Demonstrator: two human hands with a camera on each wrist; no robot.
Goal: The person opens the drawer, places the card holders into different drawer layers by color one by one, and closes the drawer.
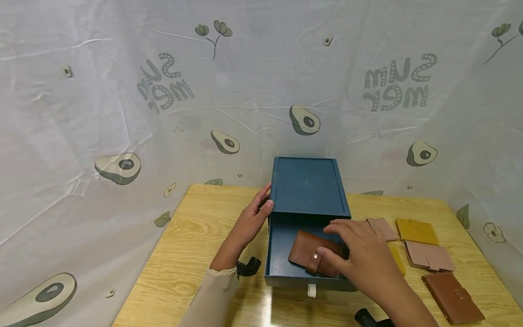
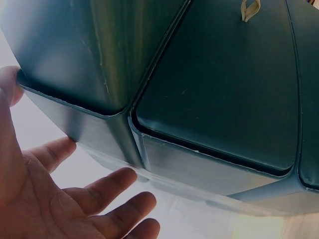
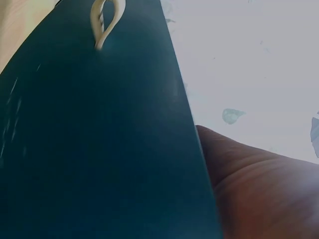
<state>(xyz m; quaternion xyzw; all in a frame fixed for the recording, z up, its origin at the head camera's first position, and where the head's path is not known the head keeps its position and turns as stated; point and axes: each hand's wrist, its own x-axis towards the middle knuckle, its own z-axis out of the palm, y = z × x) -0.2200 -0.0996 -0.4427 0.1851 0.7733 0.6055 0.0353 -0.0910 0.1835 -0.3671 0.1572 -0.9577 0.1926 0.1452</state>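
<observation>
A dark blue drawer box stands on the table with its drawer pulled out toward me. Inside the drawer lies a brown wallet with a snap strap. My right hand is over the drawer's right part, thumb close to the wallet's strap; whether it touches the wallet is unclear. In the right wrist view the drawer front hides most of that hand. My left hand rests along the box's left side, thumb at the top edge. Its fingers look loosely extended in the left wrist view.
Right of the box lie several wallets: a pink one, a mustard one, a brown one, and others partly behind my right hand. A pale pull loop hangs on the drawer front. A printed curtain surrounds the table.
</observation>
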